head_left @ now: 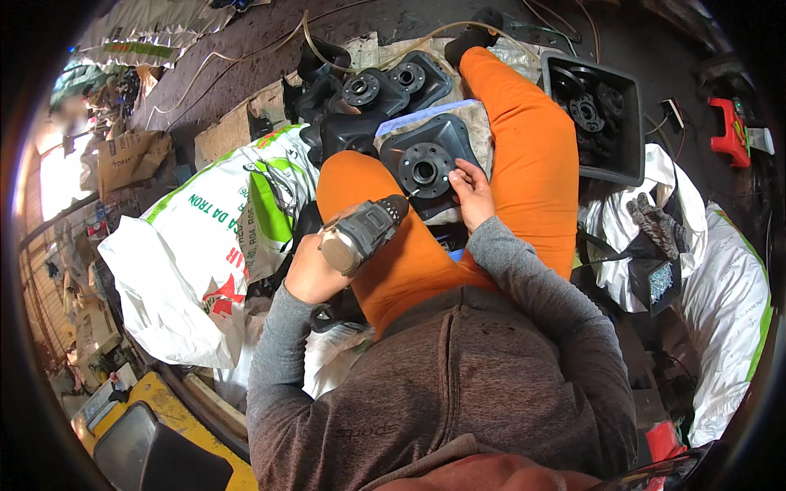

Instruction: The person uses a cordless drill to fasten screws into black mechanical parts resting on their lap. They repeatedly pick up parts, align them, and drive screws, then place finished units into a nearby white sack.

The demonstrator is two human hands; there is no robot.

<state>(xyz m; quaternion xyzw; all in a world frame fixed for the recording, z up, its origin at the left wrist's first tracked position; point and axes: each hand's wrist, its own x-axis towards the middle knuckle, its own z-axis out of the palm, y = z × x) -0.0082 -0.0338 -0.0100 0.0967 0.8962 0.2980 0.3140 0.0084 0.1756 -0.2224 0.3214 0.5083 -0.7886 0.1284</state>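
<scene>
My left hand is wrapped round the grip of a grey cordless drill. Its tip points at the round flange of a black moulded part, close to the flange's lower edge. That part has a squarish base and lies between my legs. At the flange's right edge is my right hand, thumb and fingers drawn together; whatever they pinch is too small to make out. Holes ring the flange around its open centre.
Several similar black parts lie beyond my left knee. A dark bin of black round pieces stands right of my right leg. White sacks flank me; a glove rests on the right one. A thin hose crosses the floor.
</scene>
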